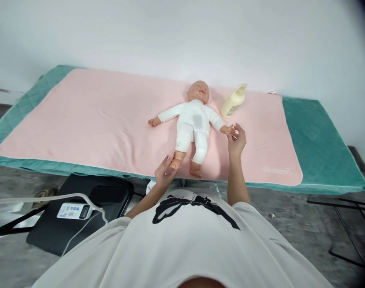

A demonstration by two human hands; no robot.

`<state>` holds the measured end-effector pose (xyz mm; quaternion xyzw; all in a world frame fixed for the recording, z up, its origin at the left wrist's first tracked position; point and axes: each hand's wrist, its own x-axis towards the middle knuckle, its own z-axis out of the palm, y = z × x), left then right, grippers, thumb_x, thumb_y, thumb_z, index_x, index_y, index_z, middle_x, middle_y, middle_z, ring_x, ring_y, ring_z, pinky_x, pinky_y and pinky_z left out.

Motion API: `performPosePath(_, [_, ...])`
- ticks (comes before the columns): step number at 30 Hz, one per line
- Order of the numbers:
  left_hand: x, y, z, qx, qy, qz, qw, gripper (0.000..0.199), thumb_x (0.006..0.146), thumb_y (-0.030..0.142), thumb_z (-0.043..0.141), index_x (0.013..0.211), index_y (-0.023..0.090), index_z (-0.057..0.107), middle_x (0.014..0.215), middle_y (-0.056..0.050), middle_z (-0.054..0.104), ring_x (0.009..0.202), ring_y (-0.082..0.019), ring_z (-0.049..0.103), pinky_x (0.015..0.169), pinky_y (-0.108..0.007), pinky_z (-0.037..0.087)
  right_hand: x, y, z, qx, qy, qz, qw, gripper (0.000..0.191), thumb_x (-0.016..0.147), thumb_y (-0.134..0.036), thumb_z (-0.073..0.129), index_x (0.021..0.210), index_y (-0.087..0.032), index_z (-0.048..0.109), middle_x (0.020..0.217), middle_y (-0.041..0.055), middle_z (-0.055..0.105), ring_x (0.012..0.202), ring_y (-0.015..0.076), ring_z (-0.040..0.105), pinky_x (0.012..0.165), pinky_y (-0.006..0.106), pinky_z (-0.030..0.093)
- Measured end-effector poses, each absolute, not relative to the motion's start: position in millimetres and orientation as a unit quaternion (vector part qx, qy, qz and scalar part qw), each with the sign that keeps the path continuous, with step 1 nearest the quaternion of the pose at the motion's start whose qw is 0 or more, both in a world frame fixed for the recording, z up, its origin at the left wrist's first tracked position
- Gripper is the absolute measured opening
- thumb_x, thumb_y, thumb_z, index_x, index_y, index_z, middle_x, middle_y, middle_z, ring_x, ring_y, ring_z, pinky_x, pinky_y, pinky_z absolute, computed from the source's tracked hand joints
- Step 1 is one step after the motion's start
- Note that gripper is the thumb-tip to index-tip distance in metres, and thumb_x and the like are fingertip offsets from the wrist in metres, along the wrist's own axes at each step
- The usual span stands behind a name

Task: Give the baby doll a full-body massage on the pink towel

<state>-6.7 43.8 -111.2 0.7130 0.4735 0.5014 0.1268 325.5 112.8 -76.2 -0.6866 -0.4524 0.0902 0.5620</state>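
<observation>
A baby doll (194, 118) with a white cloth body lies face up on a pink mat (89, 116), its head toward the wall. My left hand (165, 173) is closed around the doll's foot on the left, with the fingers along its side. Between the thumb and fingers of my right hand (237, 142) is the doll's small hand, on the right. A pale yellow pump bottle (233, 103) stands beside the doll's head and arm, apart from both of my hands.
The mat covers a green quilted pad (317, 140) on a long table against a white wall. Below on the left, a black folding chair (59, 234) holds a white device (74, 211) with a cable. Black metal legs (346, 228) show at lower right.
</observation>
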Motion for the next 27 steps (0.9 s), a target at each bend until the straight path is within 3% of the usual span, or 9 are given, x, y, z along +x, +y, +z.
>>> performPosePath(6, [-17.5,24.4,-129.1,0.73,0.466,0.494,0.085,0.05,0.083,0.028,0.074,0.131,0.02,0.062,0.116,-0.009,0.074,0.114,-0.027,0.069,0.096,-0.038,0.061,336.8,106.3,-94.6,-0.698,-0.439,0.132,0.549,0.058,0.08,-0.039,0.067,0.135,-0.023,0.055,0.127,0.0099,0.063,0.113,0.0204,0.064,0.092,0.037,0.059])
performPosePath(13, [-23.2,15.7,-151.1,0.72,0.498,0.476,0.089,0.048,0.084,0.032,0.072,0.129,0.021,0.064,0.115,-0.01,0.075,0.112,-0.028,0.07,0.093,-0.04,0.062,342.3,104.0,-108.9,-0.7,-0.425,0.149,0.555,0.053,0.078,-0.029,0.065,0.13,-0.017,0.06,0.125,0.0124,0.067,0.113,0.0204,0.065,0.101,0.041,0.053])
performPosePath(18, [-28.5,11.1,-160.0,0.71,0.515,0.464,0.128,0.05,0.084,0.03,0.07,0.132,0.02,0.063,0.123,-0.012,0.071,0.118,-0.03,0.066,0.097,-0.042,0.059,345.5,102.0,-108.9,-0.723,-0.426,0.146,0.524,0.054,0.077,-0.029,0.065,0.13,-0.016,0.059,0.118,0.0133,0.07,0.105,0.0211,0.067,0.099,0.043,0.054])
performPosePath(27, [-29.4,8.4,-159.1,0.708,0.534,0.444,0.13,0.044,0.084,0.032,0.069,0.127,0.02,0.065,0.117,-0.01,0.074,0.118,-0.03,0.067,0.096,-0.042,0.06,343.1,101.5,-102.4,-0.735,-0.42,0.152,0.51,0.055,0.077,-0.028,0.065,0.13,-0.015,0.058,0.115,0.0123,0.07,0.101,0.0204,0.068,0.097,0.041,0.054])
